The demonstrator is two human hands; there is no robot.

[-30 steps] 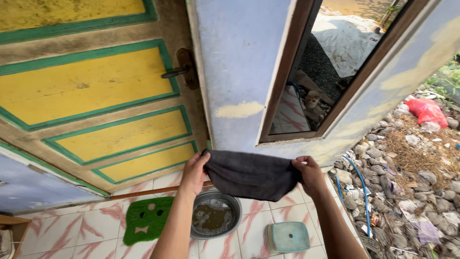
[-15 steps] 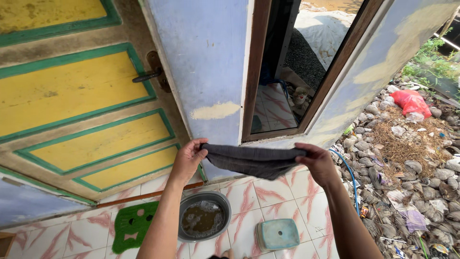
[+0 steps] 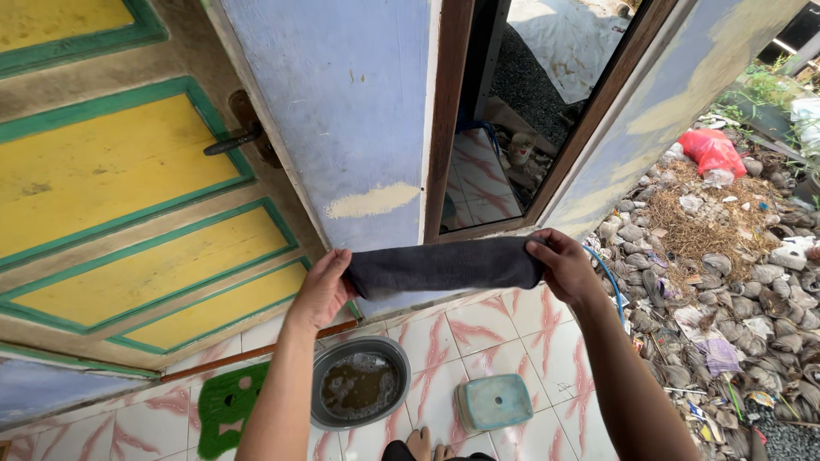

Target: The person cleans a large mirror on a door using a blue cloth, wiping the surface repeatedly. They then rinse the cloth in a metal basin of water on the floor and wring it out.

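Outside a blue wall's brown-framed window [image 3: 478, 119], the left hand [image 3: 320, 286] and right hand [image 3: 559, 265] each grip an end of a dark grey cloth [image 3: 444, 266], now folded into a taut narrow band rather than hanging loose, above a grey basin of murky water [image 3: 359, 384].

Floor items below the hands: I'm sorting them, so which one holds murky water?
The round grey basin, under the left hand. The flat green mat and the pale blue stool hold nothing.

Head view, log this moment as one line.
left hand grips dark cloth | right hand grips other end | cloth stretched above basin
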